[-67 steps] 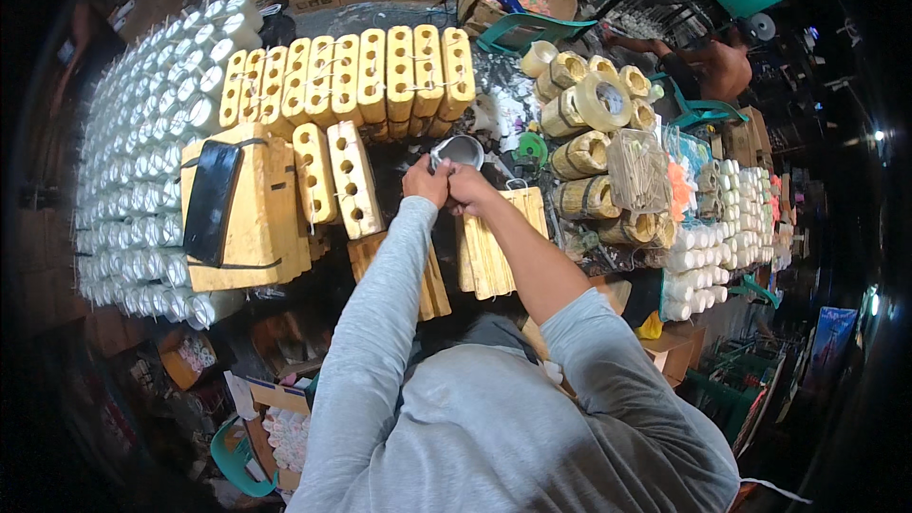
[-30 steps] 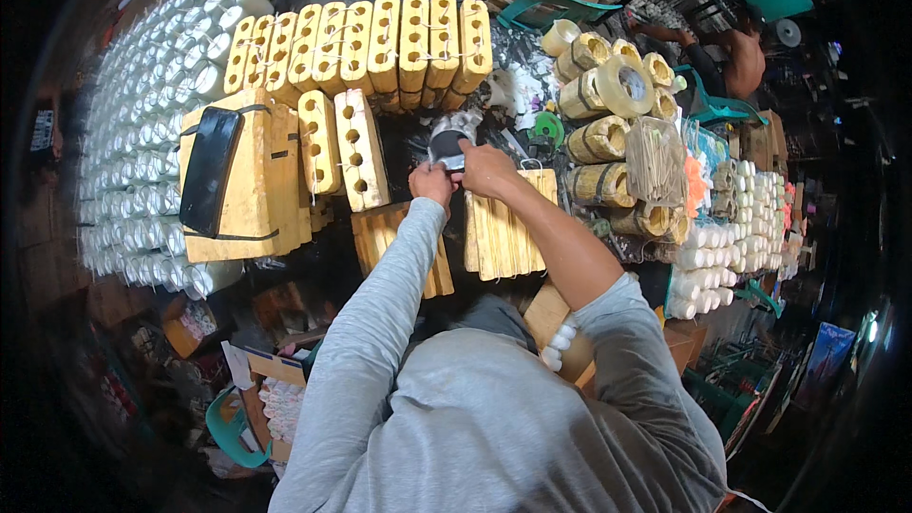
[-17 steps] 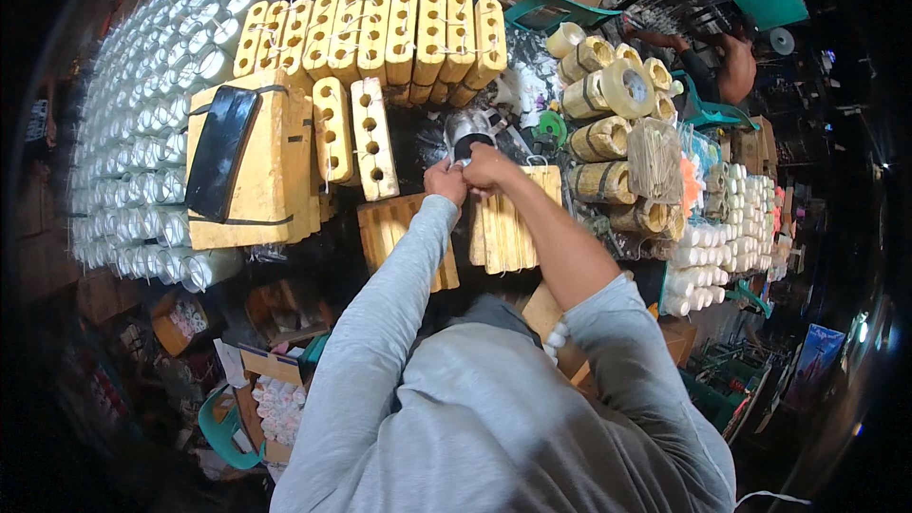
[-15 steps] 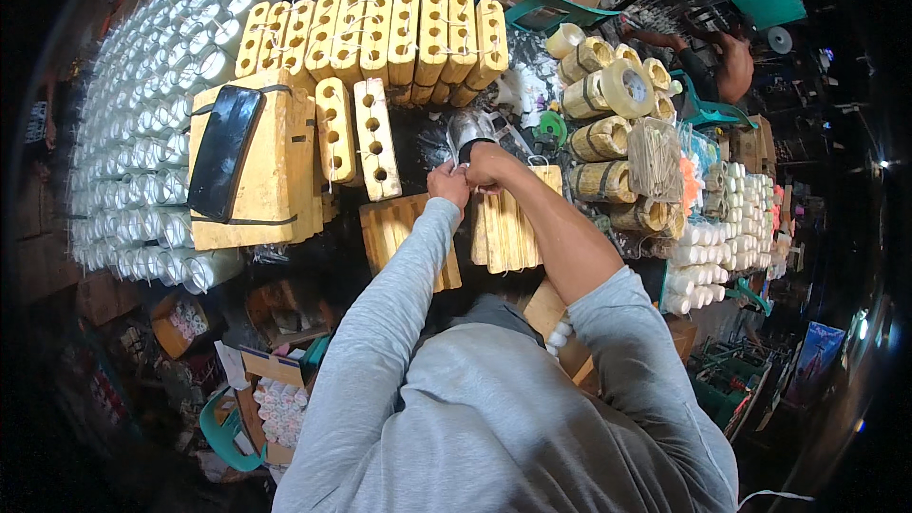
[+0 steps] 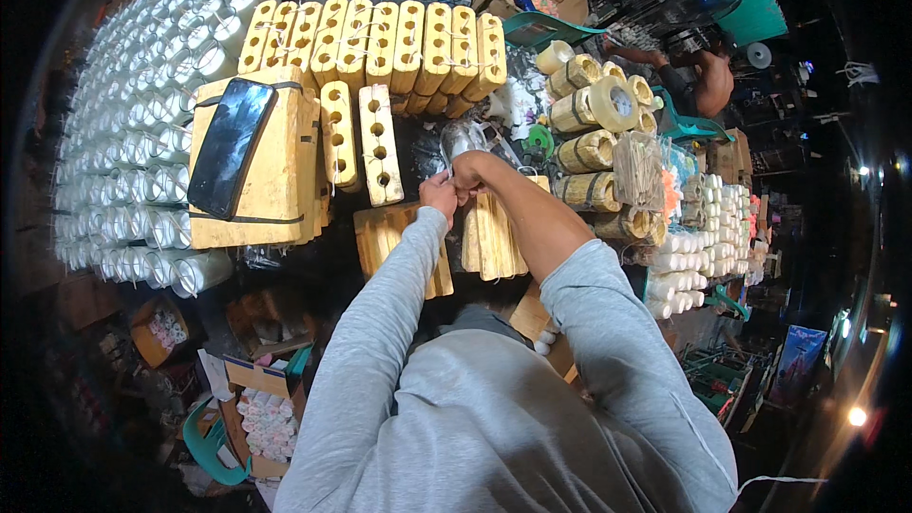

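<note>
My left hand (image 5: 440,196) and my right hand (image 5: 467,175) meet over the middle of the work surface. Both have their fingers curled in, the left one in a pinch. A thin pale sliver shows at the left fingertips, too small to name, and my right hand hides most of what lies between them. Just beyond stands a shiny metal vessel (image 5: 462,137), partly covered. Below the hands are a grooved yellow block (image 5: 494,237) and another yellow-brown block (image 5: 389,237). To the left, two narrow yellow blocks with round holes, one of them pale-faced (image 5: 381,147), stand on end.
A row of holed yellow blocks (image 5: 408,43) runs along the back. A black phone (image 5: 231,147) lies on a strapped yellow block at left, beside many white cylinders (image 5: 142,142). Strapped round bundles (image 5: 584,152), a tape roll (image 5: 614,103) and another person (image 5: 712,81) are to the right.
The whole view has shifted slightly. My hands stay together near the metal vessel, with the right hand turned a little further over the left.
</note>
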Available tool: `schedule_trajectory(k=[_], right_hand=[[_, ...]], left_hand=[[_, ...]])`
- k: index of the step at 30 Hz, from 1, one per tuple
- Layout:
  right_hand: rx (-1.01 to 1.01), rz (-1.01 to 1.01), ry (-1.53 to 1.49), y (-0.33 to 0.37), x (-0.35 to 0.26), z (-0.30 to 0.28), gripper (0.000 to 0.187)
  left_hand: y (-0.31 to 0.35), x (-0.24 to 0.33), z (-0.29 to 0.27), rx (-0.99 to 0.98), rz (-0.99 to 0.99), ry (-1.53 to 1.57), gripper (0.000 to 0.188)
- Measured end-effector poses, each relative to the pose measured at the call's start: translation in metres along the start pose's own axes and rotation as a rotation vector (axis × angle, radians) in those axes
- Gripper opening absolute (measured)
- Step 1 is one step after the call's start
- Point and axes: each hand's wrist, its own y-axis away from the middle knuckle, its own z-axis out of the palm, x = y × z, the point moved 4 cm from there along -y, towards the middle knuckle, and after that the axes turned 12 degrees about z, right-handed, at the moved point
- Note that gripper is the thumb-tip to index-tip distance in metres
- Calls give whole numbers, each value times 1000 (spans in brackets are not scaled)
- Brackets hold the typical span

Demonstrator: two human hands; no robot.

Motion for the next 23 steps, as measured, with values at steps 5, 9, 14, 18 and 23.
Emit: schedule_trajectory(k=[5,9,14,18,23], right_hand=[[-24,-43,-247,18,14,-4,19],[44,-122,-477,43,38,-5,53],[76,-306,-721,86,80,-17,86],[31,-449,-1213,101,141,8,75],[112,-627,-1672,89,217,64,74]], left_hand=[[4,29,4,-66,137,-241,33],[10,63,13,-93,208,-552,29],[0,83,26,-24,-39,-98,15],[-18,101,32,-39,-45,-150,12],[-31,103,35,-63,15,-329,23]])
